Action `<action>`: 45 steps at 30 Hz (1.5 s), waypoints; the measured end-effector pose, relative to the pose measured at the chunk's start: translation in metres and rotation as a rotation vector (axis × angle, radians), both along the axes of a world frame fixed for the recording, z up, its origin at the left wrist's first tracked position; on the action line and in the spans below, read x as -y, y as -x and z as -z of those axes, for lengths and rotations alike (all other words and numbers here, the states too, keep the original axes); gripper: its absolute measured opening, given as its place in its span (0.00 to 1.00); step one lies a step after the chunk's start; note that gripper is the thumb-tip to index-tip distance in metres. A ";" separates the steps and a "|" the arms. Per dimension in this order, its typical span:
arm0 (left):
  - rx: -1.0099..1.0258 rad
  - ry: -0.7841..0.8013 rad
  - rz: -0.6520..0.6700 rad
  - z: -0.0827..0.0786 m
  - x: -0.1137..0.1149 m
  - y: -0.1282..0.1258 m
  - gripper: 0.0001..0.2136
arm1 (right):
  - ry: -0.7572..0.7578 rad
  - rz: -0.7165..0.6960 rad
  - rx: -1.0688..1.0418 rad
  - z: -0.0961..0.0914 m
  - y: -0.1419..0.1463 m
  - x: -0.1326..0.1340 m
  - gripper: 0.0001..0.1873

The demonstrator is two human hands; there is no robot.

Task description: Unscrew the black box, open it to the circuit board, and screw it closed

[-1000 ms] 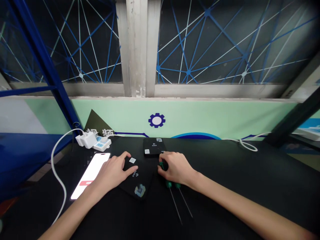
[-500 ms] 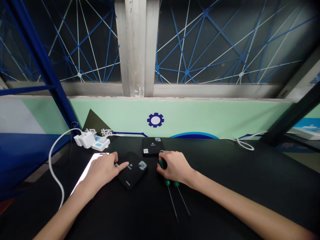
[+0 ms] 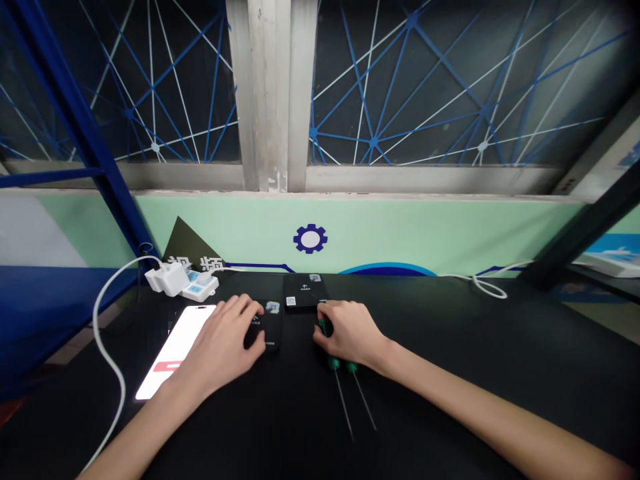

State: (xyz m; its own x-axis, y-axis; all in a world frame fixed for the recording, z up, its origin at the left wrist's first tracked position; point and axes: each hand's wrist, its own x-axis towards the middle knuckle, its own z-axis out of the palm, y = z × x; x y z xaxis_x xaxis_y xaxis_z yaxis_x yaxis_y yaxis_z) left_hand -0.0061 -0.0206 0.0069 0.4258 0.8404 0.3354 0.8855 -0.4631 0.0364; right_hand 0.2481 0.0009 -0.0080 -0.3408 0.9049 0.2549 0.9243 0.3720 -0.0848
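1. Left hand, centre-left of the frame: I see the left hand (image 3: pixel 227 340) laid over the left part of a flat, square black box with pale printed marks (image 3: pixel 271 330). The fingers are bent at its upper part and the thumb lies lower; I cannot tell whether the hand grips the box or only rests on it.

2. Right hand, just right of centre: I see the right hand (image 3: pixel 353 330) curled around the handles of two slim screwdrivers with green handles and thin metal shafts (image 3: pixel 334 364). The shafts slant towards the lower edge of the frame. I cannot tell how firmly each handle is grasped.

3. Second box, middle of the frame: a similar flat black box with a white square label (image 3: pixel 306 292) lies between the hands and further back.

4. Surroundings, left of the frame: a bright-screened phone (image 3: pixel 167 353) lies partly under the left forearm. Behind it I note a white power strip (image 3: pixel 201 288) and a white plug-in adapter (image 3: pixel 170 280).

5. Support: the boxes and phone lie on a matte black tabletop (image 3: pixel 450 353).
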 end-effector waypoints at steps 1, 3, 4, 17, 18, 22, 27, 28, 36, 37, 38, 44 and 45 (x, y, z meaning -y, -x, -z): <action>0.017 0.029 0.065 0.002 0.002 -0.002 0.14 | 0.000 0.010 0.006 0.000 0.000 0.000 0.08; 0.045 0.077 0.136 0.006 0.006 -0.004 0.23 | 0.004 0.035 0.017 -0.001 0.000 0.000 0.08; 0.056 0.091 0.144 0.008 0.007 -0.005 0.27 | 0.006 0.050 0.023 -0.001 0.000 0.000 0.07; 0.107 0.009 0.109 0.028 -0.010 0.002 0.22 | 0.023 0.158 0.141 -0.011 -0.007 -0.008 0.10; 0.108 -0.005 0.107 0.029 -0.010 0.002 0.21 | 0.027 0.162 0.148 -0.012 -0.007 -0.008 0.10; 0.076 -0.029 0.065 0.027 -0.009 -0.004 0.19 | 0.035 0.172 0.164 -0.014 -0.010 -0.010 0.12; 0.062 0.013 -0.006 0.023 -0.007 -0.011 0.16 | 0.053 0.184 0.187 -0.017 -0.012 -0.010 0.13; 0.061 0.008 -0.015 0.022 -0.007 -0.012 0.15 | 0.053 0.187 0.192 -0.017 -0.012 -0.010 0.13; 0.053 -0.080 -0.026 0.035 -0.011 -0.012 0.17 | 0.049 0.199 0.240 -0.019 -0.012 -0.008 0.17; 0.044 -0.073 -0.030 0.038 -0.011 -0.011 0.18 | 0.048 0.202 0.244 -0.019 -0.012 -0.008 0.17; 0.036 -0.064 -0.032 0.040 -0.012 -0.010 0.19 | 0.045 0.204 0.244 -0.020 -0.012 -0.007 0.18; 0.064 -0.067 0.010 0.053 -0.018 -0.005 0.23 | -0.147 0.029 0.135 -0.017 -0.011 -0.008 0.17; 0.068 -0.073 0.014 0.054 -0.019 -0.005 0.23 | -0.158 -0.038 0.105 -0.015 -0.010 -0.009 0.19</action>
